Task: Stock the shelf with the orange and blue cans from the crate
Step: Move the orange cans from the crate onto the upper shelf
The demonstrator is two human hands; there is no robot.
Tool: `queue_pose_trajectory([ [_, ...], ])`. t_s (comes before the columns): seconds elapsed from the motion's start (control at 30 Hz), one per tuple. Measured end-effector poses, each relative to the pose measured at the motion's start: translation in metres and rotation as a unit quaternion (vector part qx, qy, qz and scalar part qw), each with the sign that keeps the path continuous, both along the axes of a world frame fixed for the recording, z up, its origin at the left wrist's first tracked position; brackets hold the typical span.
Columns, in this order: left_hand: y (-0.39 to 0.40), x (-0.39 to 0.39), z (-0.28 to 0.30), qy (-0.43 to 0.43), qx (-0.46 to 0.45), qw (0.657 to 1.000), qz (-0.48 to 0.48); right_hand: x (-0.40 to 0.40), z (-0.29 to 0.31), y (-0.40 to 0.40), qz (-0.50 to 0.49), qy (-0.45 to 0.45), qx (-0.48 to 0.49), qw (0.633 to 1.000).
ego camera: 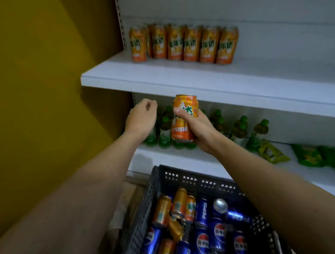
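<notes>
While gripped, cylindrical glossy orange can (185, 118).

Dim, flat indoor light w/ a greenish-yellow cast; source not in view. Upper shelf (198, 72) front edge is the brightest area; the space under it falls into shade, so the green bottles (241, 129) read dark. Small glare spot on a blue can top (220, 203) in the crate (197, 181). Row of orange cans (184, 43) is soft, smeared by motion blur. Wide-angle bend: shelf lines tilt, forearms balloon toward lower corners.
</notes>
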State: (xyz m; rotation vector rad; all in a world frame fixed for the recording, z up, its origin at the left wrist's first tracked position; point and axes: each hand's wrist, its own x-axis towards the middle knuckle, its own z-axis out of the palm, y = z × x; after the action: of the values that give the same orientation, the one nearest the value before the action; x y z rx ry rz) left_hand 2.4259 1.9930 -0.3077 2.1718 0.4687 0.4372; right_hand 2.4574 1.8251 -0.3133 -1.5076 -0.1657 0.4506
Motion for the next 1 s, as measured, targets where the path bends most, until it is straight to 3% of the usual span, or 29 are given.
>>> queue_pose_trajectory([
  [0.2,0.030,0.039,0.057,-0.039,0.185,0.982,0.000,0.034,0.068,0.008,-0.016,-0.071,0.007,0.997],
  [0.33,0.051,0.068,0.067,-0.004,0.294,0.956,0.002,0.056,0.094,0.016,-0.006,-0.124,-0.010,0.992],
  [0.5,0.070,0.094,0.044,0.018,0.339,0.941,-0.002,0.086,0.106,0.034,-0.015,-0.149,-0.021,0.989],
  [0.73,0.100,0.120,0.014,-0.062,0.405,0.912,0.002,0.139,0.110,0.078,-0.061,-0.167,-0.031,0.984],
  [1.0,0.104,0.128,-0.001,-0.115,0.385,0.916,0.019,0.202,0.102,0.137,-0.128,-0.218,-0.079,0.964],
])
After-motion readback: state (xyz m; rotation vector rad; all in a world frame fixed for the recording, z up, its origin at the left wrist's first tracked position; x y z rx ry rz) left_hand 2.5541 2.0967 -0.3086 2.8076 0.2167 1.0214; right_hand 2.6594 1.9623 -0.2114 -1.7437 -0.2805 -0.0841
